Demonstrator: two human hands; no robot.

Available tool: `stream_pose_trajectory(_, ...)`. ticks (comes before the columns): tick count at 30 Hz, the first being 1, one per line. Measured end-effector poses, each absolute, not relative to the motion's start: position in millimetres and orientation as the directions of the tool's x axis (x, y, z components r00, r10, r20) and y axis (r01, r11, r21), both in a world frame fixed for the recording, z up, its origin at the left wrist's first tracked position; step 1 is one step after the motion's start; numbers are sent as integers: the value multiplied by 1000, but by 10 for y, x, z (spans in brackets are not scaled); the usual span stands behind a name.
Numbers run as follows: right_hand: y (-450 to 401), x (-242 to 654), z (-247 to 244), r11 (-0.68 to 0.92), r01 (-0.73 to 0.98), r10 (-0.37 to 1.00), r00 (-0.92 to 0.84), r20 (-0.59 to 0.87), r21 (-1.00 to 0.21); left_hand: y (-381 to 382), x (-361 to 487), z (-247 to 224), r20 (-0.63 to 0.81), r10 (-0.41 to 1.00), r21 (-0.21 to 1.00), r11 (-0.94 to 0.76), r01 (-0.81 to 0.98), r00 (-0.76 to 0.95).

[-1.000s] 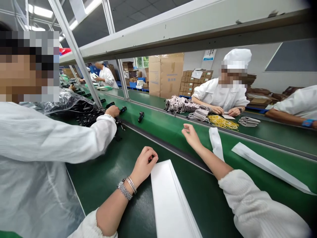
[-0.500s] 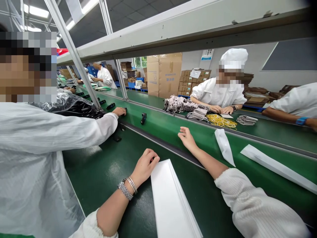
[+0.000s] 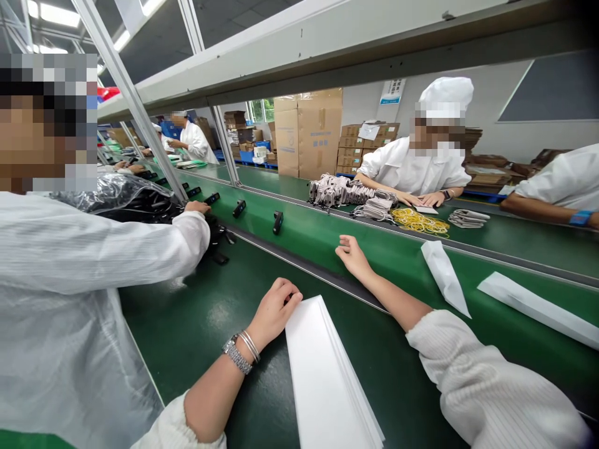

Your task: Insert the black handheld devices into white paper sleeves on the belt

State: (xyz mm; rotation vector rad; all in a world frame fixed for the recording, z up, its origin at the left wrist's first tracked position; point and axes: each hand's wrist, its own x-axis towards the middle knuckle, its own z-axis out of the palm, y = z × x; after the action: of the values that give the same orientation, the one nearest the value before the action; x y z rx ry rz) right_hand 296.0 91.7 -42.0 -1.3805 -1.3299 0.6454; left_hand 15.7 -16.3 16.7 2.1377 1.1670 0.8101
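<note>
My left hand [image 3: 277, 307] rests curled on the dark green bench top [image 3: 187, 299], with its fingertips at the corner of a stack of long white paper strips [image 3: 322, 374]. A watch and thin bangles circle that wrist. My right hand [image 3: 353, 257] lies relaxed and empty on the raised green conveyor belt [image 3: 327, 232]. To its right, a folded white strip [image 3: 444, 277] and a longer white strip [image 3: 538, 310] lie on the belt.
A white-sleeved co-worker's hand [image 3: 196, 207] is at the belt's left, beside a transparent bag of black items [image 3: 135, 202]. Small black clips [image 3: 277, 222] sit on the belt. Across it, a co-worker [image 3: 416, 168] sits among yellow rubber bands [image 3: 418, 220] and bundled items [image 3: 341, 191].
The white strips and black clips have moved right along the belt. The co-worker's hand has drawn back to the left. My hands have barely moved.
</note>
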Motion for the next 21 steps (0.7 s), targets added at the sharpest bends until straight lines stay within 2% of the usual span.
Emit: stream_pose_trajectory(21, 926, 3004, -490, 195, 438, 930, 201, 308, -877, -163, 223, 125, 209, 860, 684, -469, 559, 465)
